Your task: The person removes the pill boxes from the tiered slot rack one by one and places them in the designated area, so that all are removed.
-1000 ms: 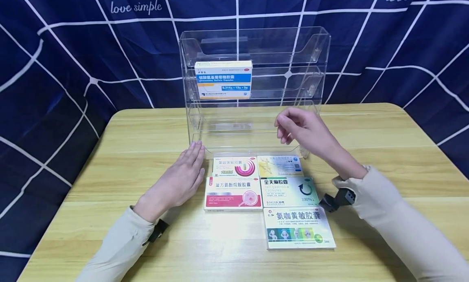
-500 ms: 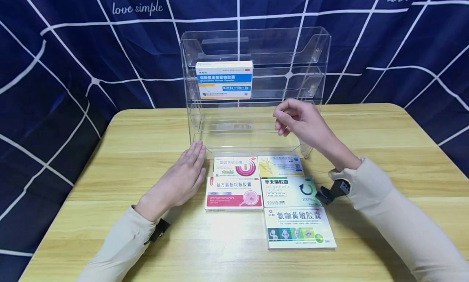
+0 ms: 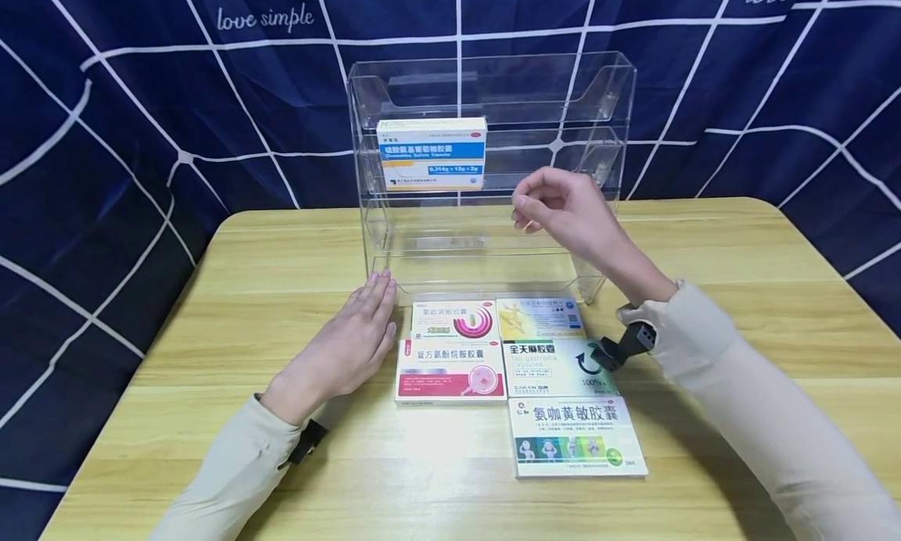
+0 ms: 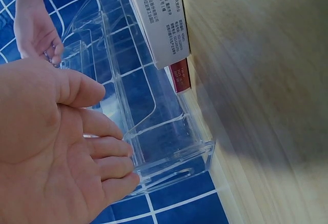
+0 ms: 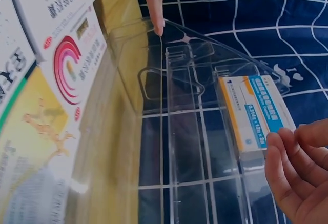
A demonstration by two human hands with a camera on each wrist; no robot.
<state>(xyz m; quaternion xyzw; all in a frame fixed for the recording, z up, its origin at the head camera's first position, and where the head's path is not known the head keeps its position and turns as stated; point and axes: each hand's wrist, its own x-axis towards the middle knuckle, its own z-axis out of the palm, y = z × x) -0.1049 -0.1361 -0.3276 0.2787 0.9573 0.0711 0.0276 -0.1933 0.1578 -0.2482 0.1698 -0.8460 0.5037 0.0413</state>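
Observation:
A clear plastic tiered rack [image 3: 486,274] stands on the table, with a blue-and-white medicine box [image 3: 432,158] upright in a middle tier at its left side. My left hand [image 3: 345,342] has its fingers straight, fingertips at the rack's lower left front corner. Its palm and relaxed fingers show in the left wrist view, holding nothing. In front of the rack's right half hovers my right hand [image 3: 566,213], fingers loosely curled with nothing between them. In the right wrist view, the fingertips of the right hand [image 5: 300,165] overlap the end of the blue-and-white box [image 5: 254,112].
Several medicine boxes lie flat before the rack: two with red print [image 3: 450,370] [image 3: 454,320] on the left, a yellow-and-blue one [image 3: 540,318], a green-and-white one [image 3: 549,369] and a white one [image 3: 576,438] on the right. Behind hangs a dark blue curtain [image 3: 281,95] with white lines.
My right hand has risen and moved left, closer to the blue-and-white box in the rack. My left hand stays at the rack's lower corner.

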